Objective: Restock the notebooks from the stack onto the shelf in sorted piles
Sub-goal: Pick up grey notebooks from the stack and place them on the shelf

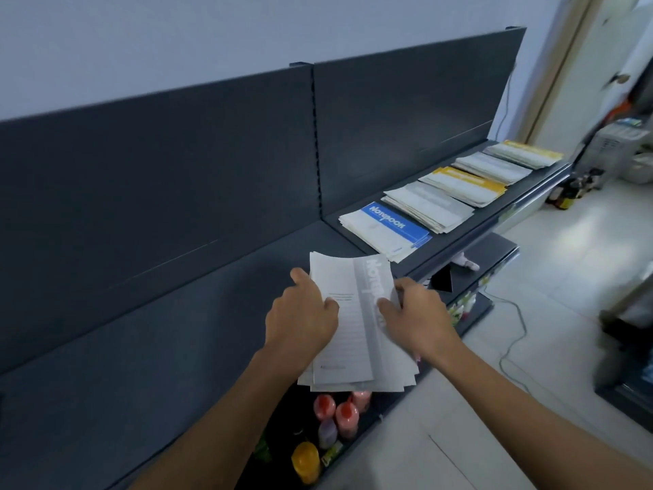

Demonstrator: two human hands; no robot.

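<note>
Both hands (357,313) grip a notebook stack (357,334) over the dark shelf (176,348); tiled floor (565,277) right.

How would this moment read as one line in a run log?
hands: left and right hold grey-band notebooks | shelf: five sorted piles | step: placing

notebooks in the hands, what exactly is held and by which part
A stack of grey-striped notebooks, gripped at its two long side edges: left hand on the left edge, right hand on the right.
</note>
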